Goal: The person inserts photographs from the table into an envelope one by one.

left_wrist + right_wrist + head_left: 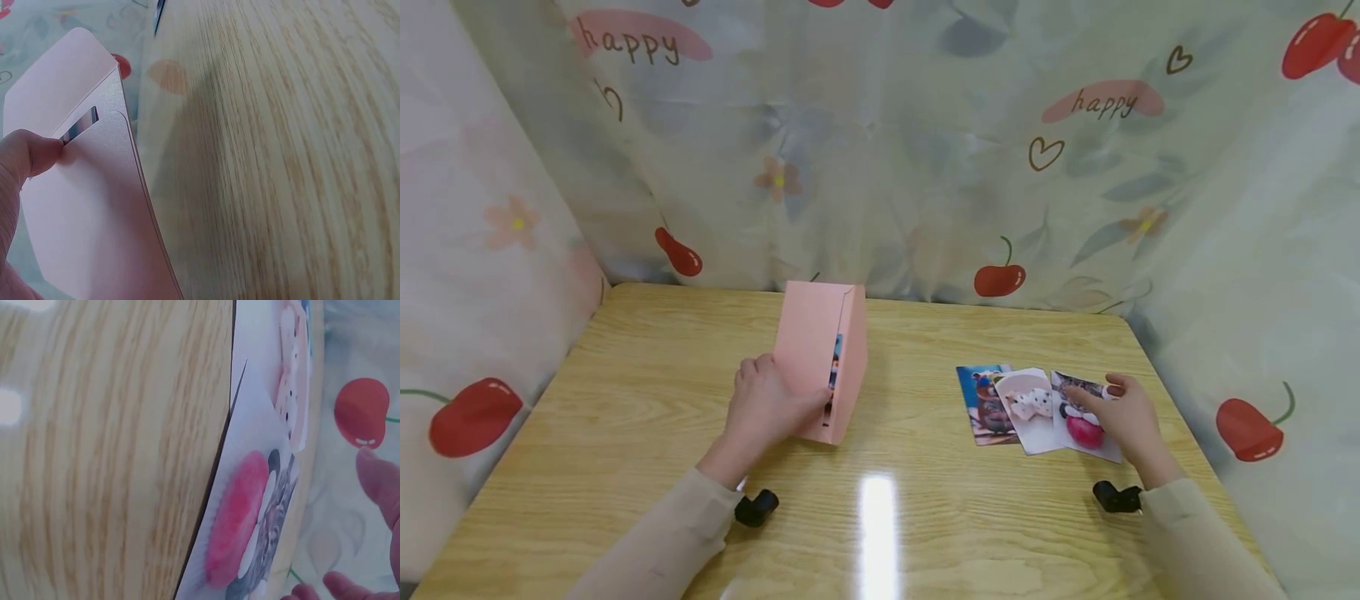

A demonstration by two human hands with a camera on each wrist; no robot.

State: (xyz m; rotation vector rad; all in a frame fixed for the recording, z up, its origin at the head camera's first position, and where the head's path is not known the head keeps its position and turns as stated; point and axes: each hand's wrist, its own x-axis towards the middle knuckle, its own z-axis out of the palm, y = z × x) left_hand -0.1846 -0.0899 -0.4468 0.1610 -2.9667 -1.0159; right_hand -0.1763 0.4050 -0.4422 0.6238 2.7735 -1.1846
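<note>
My left hand [763,402] grips a pink envelope [808,329], tilted up off the table, with its flap folded out. The thumb presses at the envelope's opening, where a strip of a colourful picture card [836,358] shows inside. In the left wrist view the same envelope [100,206] stands beside the thumb. On the right, my right hand [1126,417] hovers over a photo card with a pink round shape [1084,427], thumb and fingers apart. Beside it lie a white card with spotted figures [1030,408] and a blue-and-brown picture card [988,408], overlapping in a fan.
The wooden table [925,517] reaches back to a hanging printed cloth [880,150], with more cloth along both sides. Black wrist-camera mounts [757,508] sit at both wrists. A bright light reflection runs down the table's front middle.
</note>
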